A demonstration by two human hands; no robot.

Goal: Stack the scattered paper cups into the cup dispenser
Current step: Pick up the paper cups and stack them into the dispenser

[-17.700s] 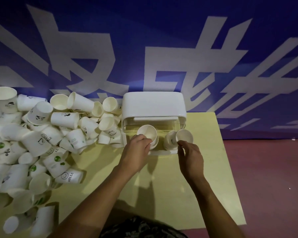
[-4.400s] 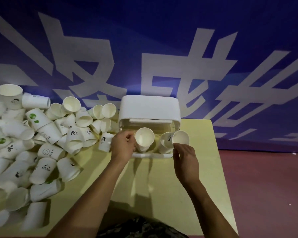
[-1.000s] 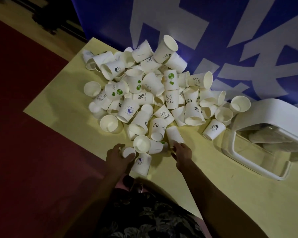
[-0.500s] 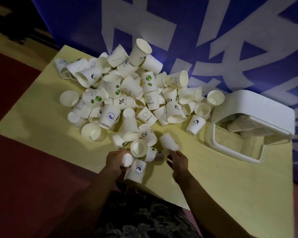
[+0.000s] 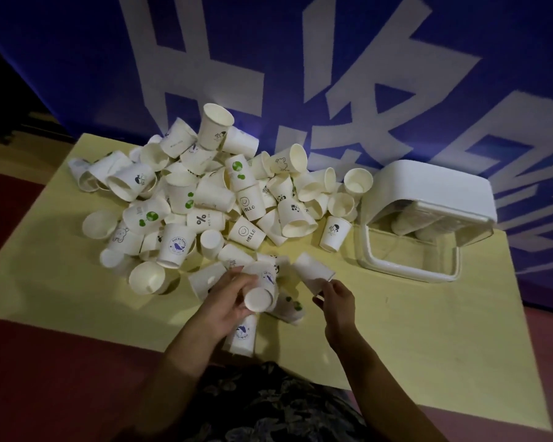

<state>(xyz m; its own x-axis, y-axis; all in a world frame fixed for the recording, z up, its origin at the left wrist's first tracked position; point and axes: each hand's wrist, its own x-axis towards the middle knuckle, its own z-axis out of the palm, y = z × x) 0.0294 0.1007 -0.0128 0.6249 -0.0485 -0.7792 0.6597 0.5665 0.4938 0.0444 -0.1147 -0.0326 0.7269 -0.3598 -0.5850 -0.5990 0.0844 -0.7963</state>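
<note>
At the near edge of the pile, the left hand (image 5: 227, 301) is wrapped around a paper cup (image 5: 261, 293) lying sideways, its base turned toward the camera and a small blue print on its wall. Just to the right, the right hand (image 5: 337, 298) pinches the rim of a second cup (image 5: 313, 273) between thumb and fingertips; that cup lies on its side on the table. Below the left hand a whale-print cup (image 5: 241, 334) lies almost at the table's front edge, and a cup with green dots (image 5: 289, 306) lies between the two hands.

Behind them the heap of cups (image 5: 211, 199) spreads across the left and middle of the yellow table (image 5: 412, 330), reaching close to the left edge and back to the wall. They are too many and too overlapped to count exactly; several dozen show. Readable prints include "HELLO" with a smiley on two cups (image 5: 247, 231), a "%" sign beside "NICE DA" on one (image 5: 205, 220), plus green dots, pandas and a blue whale badge.

The cup dispenser (image 5: 428, 218), one white box with a clear front, stands at the right rear against the wall, with one cup (image 5: 334, 232) upside down just beside its left side. Pale cup shapes show through the clear panel, number unclear. Open tabletop lies in front of the dispenser and along the right and near sides. A blue banner (image 5: 77, 59) with large white characters, cropped, hangs behind. Red floor (image 5: 29, 378) borders the table.
</note>
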